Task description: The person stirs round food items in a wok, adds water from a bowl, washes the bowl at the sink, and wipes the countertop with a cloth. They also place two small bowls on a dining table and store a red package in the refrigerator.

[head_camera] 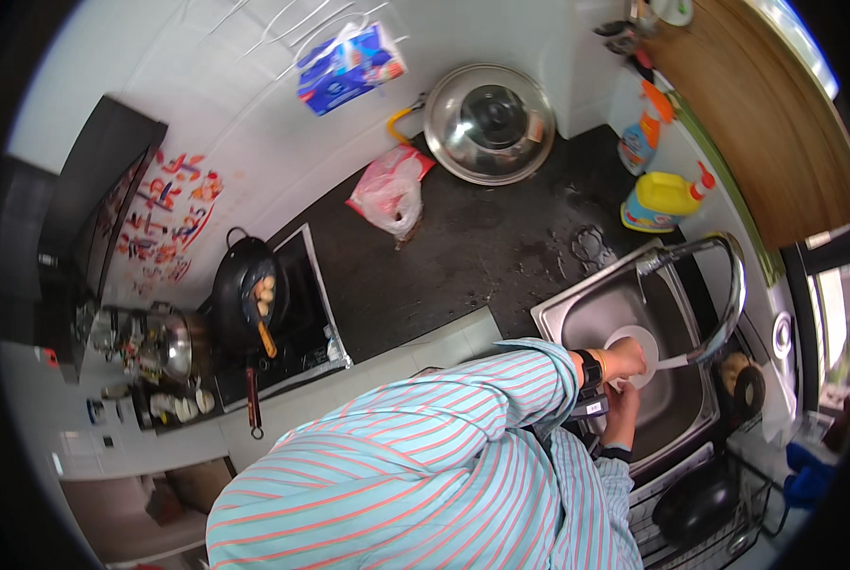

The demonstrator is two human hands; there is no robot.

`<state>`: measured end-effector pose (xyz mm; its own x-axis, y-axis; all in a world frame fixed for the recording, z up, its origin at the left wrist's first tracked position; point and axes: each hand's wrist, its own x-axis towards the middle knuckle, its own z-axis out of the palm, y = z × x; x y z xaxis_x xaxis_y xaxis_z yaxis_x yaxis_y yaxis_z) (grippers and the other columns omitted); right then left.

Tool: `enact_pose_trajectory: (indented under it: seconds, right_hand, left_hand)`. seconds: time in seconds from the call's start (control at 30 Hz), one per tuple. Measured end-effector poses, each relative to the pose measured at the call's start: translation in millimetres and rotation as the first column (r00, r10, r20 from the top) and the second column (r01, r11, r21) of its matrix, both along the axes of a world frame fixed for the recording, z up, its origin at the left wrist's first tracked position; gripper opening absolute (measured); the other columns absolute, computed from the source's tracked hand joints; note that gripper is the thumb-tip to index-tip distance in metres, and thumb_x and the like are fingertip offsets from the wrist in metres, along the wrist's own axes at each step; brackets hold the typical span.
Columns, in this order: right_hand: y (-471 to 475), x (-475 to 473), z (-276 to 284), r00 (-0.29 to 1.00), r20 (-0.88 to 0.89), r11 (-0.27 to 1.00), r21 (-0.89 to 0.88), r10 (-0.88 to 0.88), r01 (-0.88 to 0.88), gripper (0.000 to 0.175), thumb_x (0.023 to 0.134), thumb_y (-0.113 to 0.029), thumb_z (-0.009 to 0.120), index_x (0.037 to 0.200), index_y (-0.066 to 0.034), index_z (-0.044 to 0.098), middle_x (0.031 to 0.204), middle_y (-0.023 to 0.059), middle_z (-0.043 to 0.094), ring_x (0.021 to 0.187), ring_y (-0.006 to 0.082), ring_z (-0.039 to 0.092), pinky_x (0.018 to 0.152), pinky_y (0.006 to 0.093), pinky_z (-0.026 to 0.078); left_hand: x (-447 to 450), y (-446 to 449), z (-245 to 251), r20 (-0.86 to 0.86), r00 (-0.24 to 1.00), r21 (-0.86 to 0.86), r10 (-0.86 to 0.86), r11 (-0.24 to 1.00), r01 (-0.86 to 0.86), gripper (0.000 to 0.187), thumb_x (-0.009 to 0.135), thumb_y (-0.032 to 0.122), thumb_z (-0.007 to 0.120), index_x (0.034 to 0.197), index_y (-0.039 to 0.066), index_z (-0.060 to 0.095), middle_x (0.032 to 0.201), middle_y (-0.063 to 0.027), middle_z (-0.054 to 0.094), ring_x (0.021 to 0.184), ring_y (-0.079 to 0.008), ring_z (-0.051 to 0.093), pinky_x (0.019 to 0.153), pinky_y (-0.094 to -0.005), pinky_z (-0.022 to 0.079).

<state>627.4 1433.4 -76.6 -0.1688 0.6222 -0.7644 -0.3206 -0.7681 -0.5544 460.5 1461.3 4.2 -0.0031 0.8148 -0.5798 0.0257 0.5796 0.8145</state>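
Observation:
A round white dish, a bowl or plate, is held over the stainless steel sink. My left hand reaches over its face with the fingers bent down against it; whether a cloth is under them cannot be told. Below it, my right hand grips the rim nearest me. The curved chrome faucet arches beside the dish, and a pale spout or stream, unclear which, points at its right edge.
A yellow bottle and a spray bottle stand behind the sink. A large steel lid leans on the wall near a plastic bag. Left, a black wok holds food and sits on the stove. A dish rack is lower right.

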Motion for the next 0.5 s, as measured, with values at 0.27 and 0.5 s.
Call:
enact_pose_trajectory:
  seconds: [0.27,0.5]
  right_hand:
    - [1,10,-15,0.999,-0.031,0.998,-0.043,-0.044,0.042,0.082,0.078,0.005,0.054,0.156,-0.0184,0.039,0.149,0.0151,0.052,0.133,0.0388,0.057,0.106,0.0553,0.055]
    - [2,22,-55,0.997,-0.063,0.999,-0.006,0.042,-0.042,0.075,0.079,0.004,0.054,0.151,-0.0148,0.045,0.145,0.0145,0.056,0.128,0.0366,0.060,0.105,0.0533,0.054]
  left_hand:
    - [-41,20,0,-0.082,0.836,0.005,0.542,0.839,-0.543,0.063,0.083,0.022,0.074,0.137,-0.004,0.055,0.127,-0.0234,0.067,0.120,-0.0363,0.066,0.099,-0.0434,0.053]
    - [-56,35,28,0.305,0.808,-0.122,0.504,0.862,-0.492,0.064,0.088,0.020,0.070,0.148,0.001,0.054,0.130,-0.0155,0.065,0.116,-0.0283,0.064,0.094,-0.0443,0.054]
